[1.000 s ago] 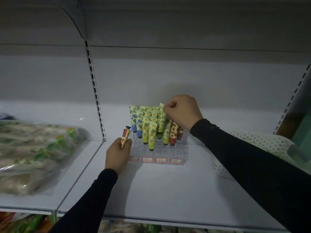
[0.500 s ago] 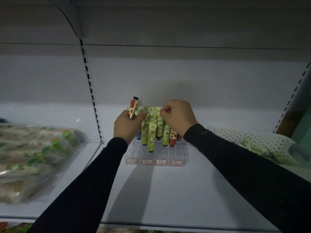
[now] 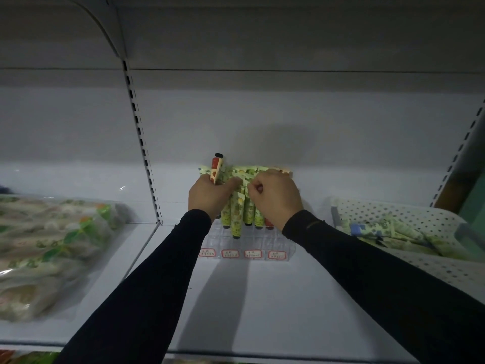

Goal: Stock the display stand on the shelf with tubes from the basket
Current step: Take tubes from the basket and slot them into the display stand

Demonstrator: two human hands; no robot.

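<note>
The left hand (image 3: 207, 197) grips a red tube (image 3: 216, 168), cap up, over the back left of the clear display stand (image 3: 246, 241) on the white shelf (image 3: 262, 298). The right hand (image 3: 275, 199), fingers curled, pinches the tops of the green tubes (image 3: 240, 214) standing in it. At right, a perforated white basket (image 3: 409, 214) holds more tubes, partly cut off. Bagged goods (image 3: 47, 250) lie left, blurred
</note>
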